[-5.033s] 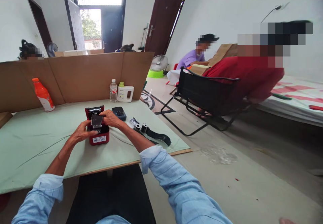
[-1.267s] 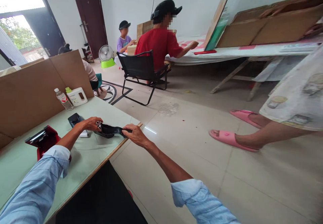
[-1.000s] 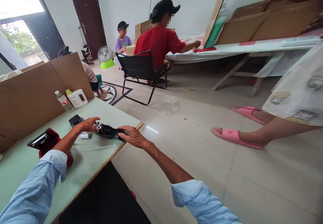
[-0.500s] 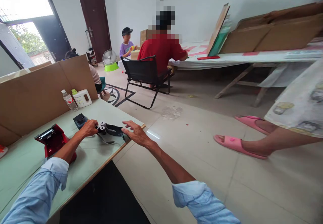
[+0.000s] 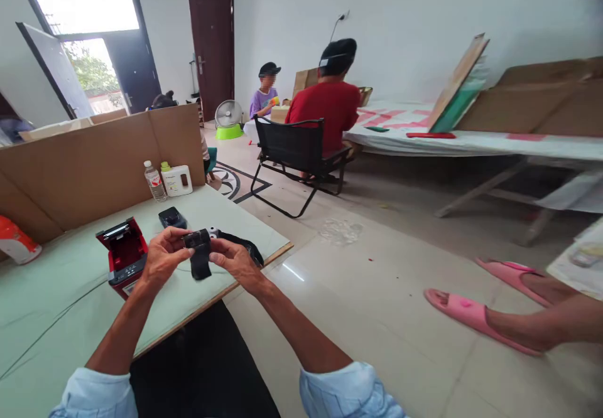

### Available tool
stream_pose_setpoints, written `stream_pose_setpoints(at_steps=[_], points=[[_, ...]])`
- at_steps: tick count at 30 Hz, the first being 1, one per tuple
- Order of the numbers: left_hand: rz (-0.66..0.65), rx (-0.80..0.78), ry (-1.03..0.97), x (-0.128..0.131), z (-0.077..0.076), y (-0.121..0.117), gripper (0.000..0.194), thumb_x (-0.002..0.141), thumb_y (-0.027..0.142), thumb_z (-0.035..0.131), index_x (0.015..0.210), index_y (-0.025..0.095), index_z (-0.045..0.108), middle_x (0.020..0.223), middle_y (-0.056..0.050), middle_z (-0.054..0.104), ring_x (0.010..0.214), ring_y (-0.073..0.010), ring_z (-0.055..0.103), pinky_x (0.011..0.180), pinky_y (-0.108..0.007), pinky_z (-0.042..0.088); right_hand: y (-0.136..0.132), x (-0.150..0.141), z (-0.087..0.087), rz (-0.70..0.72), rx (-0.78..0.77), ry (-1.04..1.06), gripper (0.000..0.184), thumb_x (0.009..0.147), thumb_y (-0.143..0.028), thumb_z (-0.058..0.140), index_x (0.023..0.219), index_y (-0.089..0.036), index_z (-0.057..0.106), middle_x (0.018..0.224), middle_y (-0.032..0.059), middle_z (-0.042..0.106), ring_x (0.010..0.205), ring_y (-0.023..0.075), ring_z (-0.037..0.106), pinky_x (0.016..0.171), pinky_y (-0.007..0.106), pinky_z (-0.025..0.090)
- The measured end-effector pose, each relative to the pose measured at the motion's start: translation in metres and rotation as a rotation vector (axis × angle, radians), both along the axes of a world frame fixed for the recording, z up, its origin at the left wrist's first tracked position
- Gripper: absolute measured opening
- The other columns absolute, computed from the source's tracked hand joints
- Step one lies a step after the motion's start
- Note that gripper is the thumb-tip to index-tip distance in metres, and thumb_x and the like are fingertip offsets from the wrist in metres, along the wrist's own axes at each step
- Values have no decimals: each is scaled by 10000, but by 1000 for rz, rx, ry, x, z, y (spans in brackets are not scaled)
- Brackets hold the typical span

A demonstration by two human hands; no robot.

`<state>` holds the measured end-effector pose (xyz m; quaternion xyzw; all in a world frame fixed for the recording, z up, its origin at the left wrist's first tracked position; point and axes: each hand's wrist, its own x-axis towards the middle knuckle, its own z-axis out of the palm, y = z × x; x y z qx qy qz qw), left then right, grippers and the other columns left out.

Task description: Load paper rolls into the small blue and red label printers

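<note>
A roll of black ribbon (image 5: 197, 240) is held up over the table's front part, its loose end hanging down. My left hand (image 5: 164, 256) pinches the roll's left side between thumb and fingers. From the right, my right hand (image 5: 238, 263) grips the same roll, fingers curled at its right end. Behind my right hand lies more black ribbon (image 5: 245, 245) on the table, with a white-cored roll (image 5: 212, 232) beside it. Left of my hands stands a red and black printer (image 5: 126, 258) with its lid up. A small dark device (image 5: 172, 218) sits just beyond my left hand.
The pale green tabletop (image 5: 61, 308) ends at a wooden edge near my right forearm. A cardboard screen (image 5: 103, 148) lines its back, with a water bottle (image 5: 155, 181) and a white jug (image 5: 178, 181) before it. A person in red (image 5: 323, 110) sits beyond; pink slippers (image 5: 464, 317) show at right.
My left hand has lifted the black ribbon roll from the table, and my right hand has come in from the table's edge to hold it too. The view has turned left.
</note>
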<state>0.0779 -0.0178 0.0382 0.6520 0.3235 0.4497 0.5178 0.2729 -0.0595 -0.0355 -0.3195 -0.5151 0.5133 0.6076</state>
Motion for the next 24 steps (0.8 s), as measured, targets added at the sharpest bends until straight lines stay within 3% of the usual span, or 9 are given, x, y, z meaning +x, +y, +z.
stream_pose_setpoints(at_steps=[4, 7, 9, 15, 18, 20, 24], points=[[46, 146, 78, -9, -6, -19, 312, 697, 202, 839, 992, 178, 742, 1003, -78, 803, 901, -213, 749, 807, -326, 596, -11, -24, 12, -92, 15, -125, 411, 870, -580, 762, 941, -175, 784, 795, 6, 694, 718, 158, 611, 667, 275, 496], [128, 375, 330, -22, -3, -31, 302, 743, 148, 770, 1038, 212, 757, 1045, -61, 796, 942, -217, 723, 802, -327, 571, -17, -29, 21, -188, 155, -438, 318, 943, -458, 682, 844, -168, 766, 719, -4, 639, 673, 143, 539, 642, 267, 435], [124, 449, 442, -30, -2, -41, 323, 774, 138, 749, 1083, 234, 761, 1075, -54, 798, 954, -221, 710, 818, -339, 562, -21, -31, 23, -181, 238, -599, 283, 965, -395, 648, 830, -177, 769, 729, 6, 659, 686, 154, 549, 673, 278, 445], [114, 300, 394, -50, -22, -64, 188, 850, 191, 717, 1032, 226, 744, 1015, -55, 787, 937, -225, 709, 856, -355, 576, -31, -49, 4, -59, 186, -557, 241, 935, -420, 699, 1064, -237, 789, 984, 47, 783, 893, 241, 699, 811, 334, 547], [117, 229, 376, -65, -26, -61, 160, 837, 199, 715, 997, 208, 726, 966, -52, 766, 897, -210, 705, 804, -322, 576, -24, -64, -1, -30, 217, -634, 226, 966, -402, 647, 963, -231, 795, 866, 43, 767, 796, 222, 683, 757, 322, 526], [154, 259, 423, -78, -20, -54, 180, 805, 193, 726, 986, 196, 726, 955, -52, 752, 853, -196, 687, 760, -303, 558, -11, -75, 7, -32, 283, -778, 236, 980, -340, 608, 868, -226, 782, 788, 33, 742, 721, 195, 651, 715, 302, 483], [213, 363, 506, -106, 5, -29, 231, 764, 168, 691, 991, 181, 731, 941, -39, 737, 821, -180, 668, 755, -288, 542, 24, -92, 40, -34, 395, -1031, 169, 943, -265, 642, 834, -236, 767, 811, 27, 751, 738, 186, 648, 706, 284, 417]])
